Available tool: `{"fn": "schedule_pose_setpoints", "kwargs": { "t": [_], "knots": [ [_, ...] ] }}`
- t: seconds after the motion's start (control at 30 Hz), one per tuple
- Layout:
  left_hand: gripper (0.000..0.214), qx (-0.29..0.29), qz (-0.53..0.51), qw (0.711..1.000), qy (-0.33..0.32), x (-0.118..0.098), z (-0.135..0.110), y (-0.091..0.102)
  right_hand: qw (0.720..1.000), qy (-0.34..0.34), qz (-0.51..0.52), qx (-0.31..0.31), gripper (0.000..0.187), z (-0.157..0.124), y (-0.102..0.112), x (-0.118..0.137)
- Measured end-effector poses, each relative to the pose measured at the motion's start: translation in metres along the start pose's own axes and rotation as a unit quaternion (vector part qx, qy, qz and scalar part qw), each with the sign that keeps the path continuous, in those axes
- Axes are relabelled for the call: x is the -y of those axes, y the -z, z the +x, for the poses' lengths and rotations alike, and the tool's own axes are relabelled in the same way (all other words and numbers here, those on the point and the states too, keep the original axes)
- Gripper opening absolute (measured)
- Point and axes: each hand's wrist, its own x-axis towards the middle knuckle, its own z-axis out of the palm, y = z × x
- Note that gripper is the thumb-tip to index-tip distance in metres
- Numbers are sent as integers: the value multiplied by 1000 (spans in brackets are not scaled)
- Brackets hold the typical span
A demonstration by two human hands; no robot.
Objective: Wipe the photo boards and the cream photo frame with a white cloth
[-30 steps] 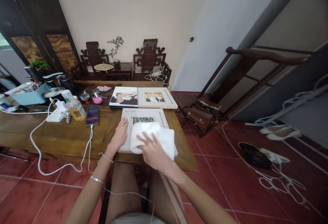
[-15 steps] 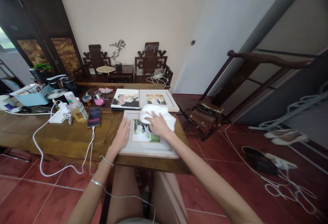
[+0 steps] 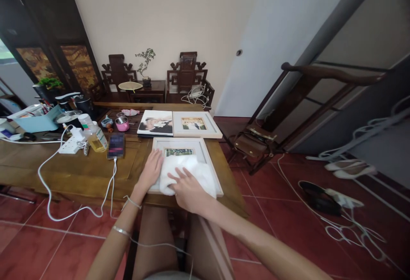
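A picture frame with a pale border (image 3: pixel 206 154) lies flat at the near edge of the wooden table, a photo inside it. Across its lower half is spread a white cloth (image 3: pixel 201 172), which hides most of the photo. My right hand (image 3: pixel 188 191) presses on this cloth and grips it, fingers bent into the fabric. Flat along the frame's left side rests my left hand (image 3: pixel 151 169), fingers stretched out and holding nothing. Just beyond are a second framed photo (image 3: pixel 194 123) and a photo book (image 3: pixel 155 122), side by side.
Left of the frame lie a phone (image 3: pixel 115 145) on a charging cable, a bottle of yellowish liquid (image 3: pixel 96 138), a white power strip (image 3: pixel 72 142) and a pink cup (image 3: pixel 122 124). A blue bin (image 3: pixel 40 119) stands further left. Right of the table is a wooden chair (image 3: pixel 267 113).
My right hand has drawn the cloth from the frame's upper right down to its lower half, towards me. The left hand stays at the frame's left side.
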Motion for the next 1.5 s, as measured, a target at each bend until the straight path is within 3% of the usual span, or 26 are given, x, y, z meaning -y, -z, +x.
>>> {"fn": "schedule_pose_setpoints", "kwargs": {
  "t": [0.13,0.27,0.37,0.5,0.6,0.7,0.83,0.93,1.0,1.2,1.27,1.37,1.5],
  "knots": [
    [43,49,53,997,-31,9,0,-5,994,-107,-4,7,42,-4,5,-34],
    [59,74,73,994,-30,14,-1,-6,977,-192,-69,-70,64,24,10,-83],
    [62,78,76,994,-32,13,0,-4,980,-137,-92,-115,63,57,15,-95],
    [63,70,59,994,-51,12,3,-2,995,1,-66,-73,54,97,15,-80],
    [64,73,55,994,-58,15,4,-2,996,-18,-57,-67,52,104,10,-77],
    [65,75,58,994,-47,17,2,-3,994,-62,-59,-62,53,88,10,-97],
    [63,74,58,995,-34,19,0,-5,988,-132,-74,-42,56,46,16,-139],
    [63,74,71,994,-42,20,1,-6,983,-157,-86,-34,56,15,18,-148],
    [63,71,80,993,-49,21,2,-6,985,-144,-87,-26,58,-5,17,-137],
    [66,76,106,990,-52,21,3,-7,993,-107,-39,20,61,-70,21,-61],
    [65,85,120,988,-46,19,3,-6,993,-107,-18,47,67,-89,26,-46],
    [64,100,135,985,-37,16,4,-4,989,-137,0,60,71,-92,28,-47],
    [63,125,152,980,-26,11,5,1,981,-192,-28,-2,66,-48,20,-79]
  ]
}}
